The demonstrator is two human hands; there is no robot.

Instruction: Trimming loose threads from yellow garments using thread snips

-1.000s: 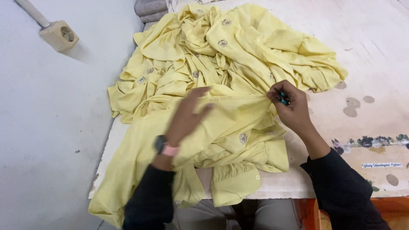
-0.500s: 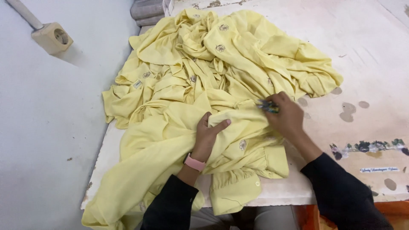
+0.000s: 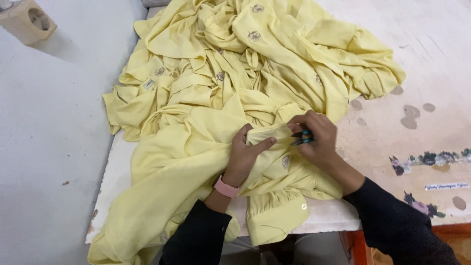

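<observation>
Two hands: we have both of them on one big heap of soft yellow cloth [image 3: 245, 98], near the middle of the picture.
Left hand: our left hand [image 3: 245, 152] lies on the yellow cloth. Its fingers [image 3: 262, 145] are bent and pinch a fold of the cloth, so it is partly closed with the cloth in it.
Right hand: our right hand [image 3: 319, 140] is just right of the left one, very close to it. It is curled tight around small blue-handled snips [image 3: 303, 137]. We see only a bit of the snips poking out to the left, so we cannot tell if the blades are open.
Snips: the tips sit right at the fold that the left hand holds up.
Cloth heap: it covers the left part of the worn white table [image 3: 431, 64], from the far edge to the near edge. Some of it hangs over the near left edge. Little round grey marks dot the cloth.
Cuff: a yellow cuff with a small round button [image 3: 304, 206] hangs off the near edge, between our arms.
Wrist: a pink band [image 3: 225, 187] is on our left wrist, by the black sleeve [image 3: 196, 235].
Floor: pale grey floor lies on the left.
Socket: a beige plug socket [image 3: 29, 19] sits at the far left.
</observation>
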